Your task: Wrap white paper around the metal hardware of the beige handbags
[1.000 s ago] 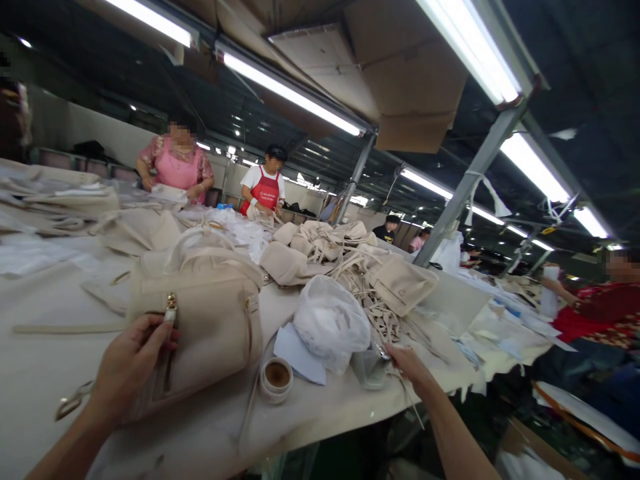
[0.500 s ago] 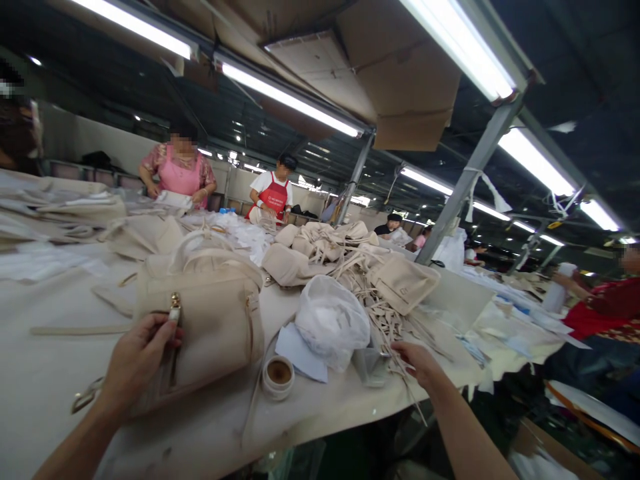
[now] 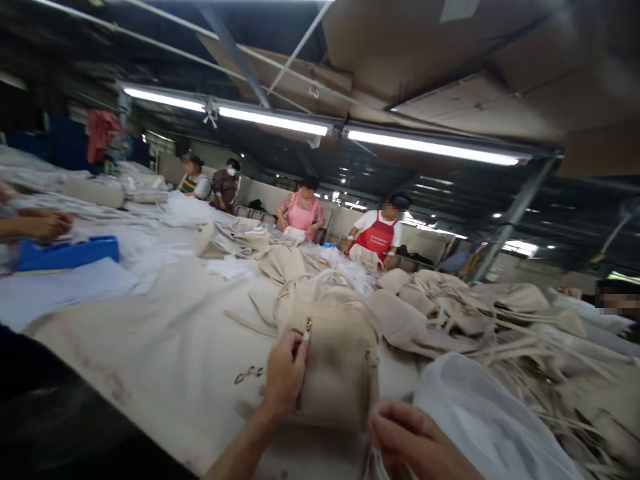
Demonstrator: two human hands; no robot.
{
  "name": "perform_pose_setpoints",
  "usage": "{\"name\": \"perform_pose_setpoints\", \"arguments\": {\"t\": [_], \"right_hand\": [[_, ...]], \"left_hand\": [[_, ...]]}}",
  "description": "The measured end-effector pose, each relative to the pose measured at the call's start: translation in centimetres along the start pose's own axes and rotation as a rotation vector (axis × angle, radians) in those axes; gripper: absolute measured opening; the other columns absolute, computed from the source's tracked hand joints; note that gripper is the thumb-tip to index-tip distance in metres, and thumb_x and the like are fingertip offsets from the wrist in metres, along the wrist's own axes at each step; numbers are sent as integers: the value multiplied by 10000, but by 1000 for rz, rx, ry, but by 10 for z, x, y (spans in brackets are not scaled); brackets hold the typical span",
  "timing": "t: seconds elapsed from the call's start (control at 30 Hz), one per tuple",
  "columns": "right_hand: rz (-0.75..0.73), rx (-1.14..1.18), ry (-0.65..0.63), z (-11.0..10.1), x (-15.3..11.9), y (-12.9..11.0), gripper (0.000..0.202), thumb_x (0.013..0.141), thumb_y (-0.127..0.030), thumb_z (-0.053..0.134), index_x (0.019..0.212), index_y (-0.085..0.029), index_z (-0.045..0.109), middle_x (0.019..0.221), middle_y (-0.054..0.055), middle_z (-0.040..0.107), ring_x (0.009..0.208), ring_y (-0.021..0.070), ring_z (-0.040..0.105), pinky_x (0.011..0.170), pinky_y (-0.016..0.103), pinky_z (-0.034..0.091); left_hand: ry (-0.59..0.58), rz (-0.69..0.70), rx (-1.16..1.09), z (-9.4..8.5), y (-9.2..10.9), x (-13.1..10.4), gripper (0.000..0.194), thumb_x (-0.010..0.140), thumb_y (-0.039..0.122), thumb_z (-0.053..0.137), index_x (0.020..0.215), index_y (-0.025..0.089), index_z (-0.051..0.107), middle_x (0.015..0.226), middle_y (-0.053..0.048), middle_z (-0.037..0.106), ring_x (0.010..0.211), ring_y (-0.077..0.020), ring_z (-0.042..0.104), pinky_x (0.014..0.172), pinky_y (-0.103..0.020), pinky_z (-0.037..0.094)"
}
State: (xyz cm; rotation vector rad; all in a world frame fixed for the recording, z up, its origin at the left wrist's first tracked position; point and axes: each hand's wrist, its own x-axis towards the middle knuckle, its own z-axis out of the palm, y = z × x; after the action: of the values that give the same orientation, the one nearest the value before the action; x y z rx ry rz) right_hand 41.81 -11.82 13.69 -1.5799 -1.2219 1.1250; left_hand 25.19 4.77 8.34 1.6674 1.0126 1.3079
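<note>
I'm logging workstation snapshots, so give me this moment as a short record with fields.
Left hand: pinching the zipper pull on a beige bag
Right hand: blurred, near the bag's lower right corner; grip unclear
Right side: clear plastic bag, pile of beige pieces
Far left: blue container near a co-worker's hand
Across table: people in pink and red aprons

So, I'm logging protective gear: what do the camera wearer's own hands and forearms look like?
The left hand and right hand wear no gloves; the bare left forearm shows no sleeve or watch. Blur hides finer detail on the right.
</note>
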Motion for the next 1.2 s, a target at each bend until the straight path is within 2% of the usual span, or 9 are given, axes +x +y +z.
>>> {"name": "perform_pose_setpoints", "arguments": {"t": [0.1,0.17,0.37,0.57,0.67,0.73,0.83,1.0,1.2], "right_hand": [[-124,-56,-25,40,53,-64,292,715,-479,667,667,-195,615,583,-31,514,590,112,442,559,233,332],[-131,-129,-22,51,83,-77,262,711,-450,649,652,-198,607,548,-40,486,563,111,419,533,241,293],[-147,-323,-6,47,131,-46,273,745,-423,599,616,-183,619,508,-26,485,532,119,410,527,273,259],[-135,-431,37,48,140,-43,267,727,-388,588,557,-183,599,497,-15,491,524,128,427,523,283,272],[-120,-418,35,49,139,-48,227,714,-347,589,552,-188,596,497,-11,499,521,131,433,517,288,276],[-121,-401,26,49,138,-50,233,712,-337,594,532,-190,580,496,-9,498,520,128,430,517,288,280],[-103,-362,-9,48,135,-50,263,721,-364,594,528,-187,566,498,-11,494,511,118,423,503,273,278],[-48,-305,-58,52,131,-49,285,703,-423,587,569,-172,575,520,-18,509,488,92,409,474,233,260],[-23,-196,24,64,126,-47,291,640,-469,659,609,-181,629,524,-12,541,489,109,464,449,226,294]], "left_hand": [[36,34,38,-1,1,-8,217,875,337,439,747,214,564,660,-1,581,641,-176,547,612,-272,364],[47,51,46,0,-1,-12,207,882,315,443,760,212,575,699,-13,609,684,-184,562,642,-279,368],[49,101,60,4,-14,-17,208,910,269,435,805,199,601,751,-36,649,710,-191,596,662,-283,401],[116,202,60,3,-21,-20,180,903,214,460,947,213,635,782,-36,694,717,-186,646,656,-265,462],[115,339,44,1,-21,-20,333,904,191,433,1189,225,603,996,-76,729,905,-203,677,796,-281,509],[105,368,14,-1,-19,-20,346,904,204,425,1188,230,623,1073,-89,721,984,-214,667,864,-298,506],[82,173,-112,-3,-12,-16,241,876,244,466,955,212,691,880,-72,729,808,-202,675,734,-287,521],[-84,-235,-561,-10,-2,-6,157,728,334,555,717,179,576,543,19,570,422,-107,488,419,-217,389],[-83,-254,-643,-13,-1,-3,230,652,385,584,704,161,564,503,24,570,385,-75,443,390,-192,336]]}}
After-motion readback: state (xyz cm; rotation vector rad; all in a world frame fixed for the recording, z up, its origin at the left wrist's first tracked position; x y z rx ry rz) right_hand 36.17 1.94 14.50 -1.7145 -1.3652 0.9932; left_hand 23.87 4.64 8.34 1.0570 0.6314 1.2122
